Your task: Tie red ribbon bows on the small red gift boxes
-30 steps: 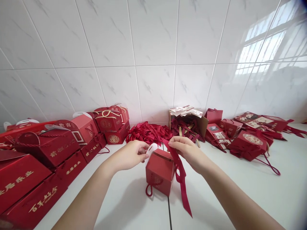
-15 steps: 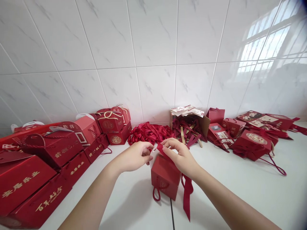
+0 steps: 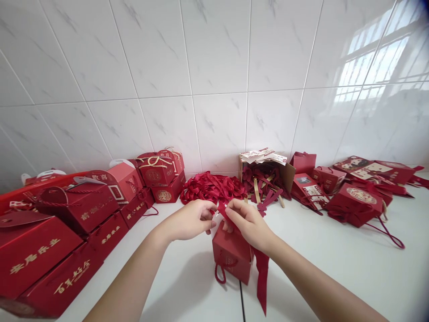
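Note:
A small red gift box [image 3: 233, 252] stands on the white table in front of me, a cord loop hanging from its near side. Red ribbon [image 3: 262, 277] passes over the top of the box, and its tail drops down the right side. My right hand [image 3: 246, 221] pinches the ribbon above the box between thumb and fingers. On the left of the box top, my left hand [image 3: 196, 219] is closed at the pale upper flap and the ribbon's end; its fingertips partly hide what they grip.
A heap of red ribbon [image 3: 212, 187] lies behind the box, beside an open carton [image 3: 286, 176] of dark red and gold strips. Stacked red boxes [image 3: 77, 203] fill the left side. Several more boxes [image 3: 357, 203] lie at the right. A tiled wall [image 3: 217, 120] closes off the back.
Both hands stay at the box top. My right hand's fingers have closed in on the ribbon and lowered slightly, and the hanging tail has straightened. The view has shifted slightly.

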### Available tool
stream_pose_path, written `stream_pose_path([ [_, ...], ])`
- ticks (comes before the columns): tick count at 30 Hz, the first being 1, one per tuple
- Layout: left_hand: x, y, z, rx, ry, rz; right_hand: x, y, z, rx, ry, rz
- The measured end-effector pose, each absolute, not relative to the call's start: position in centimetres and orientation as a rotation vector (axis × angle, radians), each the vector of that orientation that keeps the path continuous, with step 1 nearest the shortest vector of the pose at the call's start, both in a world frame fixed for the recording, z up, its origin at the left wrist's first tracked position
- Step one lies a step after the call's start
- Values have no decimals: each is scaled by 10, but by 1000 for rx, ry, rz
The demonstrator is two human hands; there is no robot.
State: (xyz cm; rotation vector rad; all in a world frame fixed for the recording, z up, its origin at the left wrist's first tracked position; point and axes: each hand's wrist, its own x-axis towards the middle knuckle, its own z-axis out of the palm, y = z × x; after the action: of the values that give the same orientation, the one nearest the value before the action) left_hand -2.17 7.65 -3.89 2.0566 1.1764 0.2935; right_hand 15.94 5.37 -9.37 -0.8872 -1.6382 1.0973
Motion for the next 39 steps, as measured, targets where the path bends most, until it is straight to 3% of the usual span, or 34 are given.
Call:
stream_pose_path([
  [5,-23,78,-35,2028,1160,236,158,55,-99,-967,-1751,958],
  [31,-24,79,-34,2041,1234,194,161,70,-101,-1106,-1696,1001],
  [39,-19,78,-36,1944,1202,361,160,68,-101,-1139,-1760,909],
])
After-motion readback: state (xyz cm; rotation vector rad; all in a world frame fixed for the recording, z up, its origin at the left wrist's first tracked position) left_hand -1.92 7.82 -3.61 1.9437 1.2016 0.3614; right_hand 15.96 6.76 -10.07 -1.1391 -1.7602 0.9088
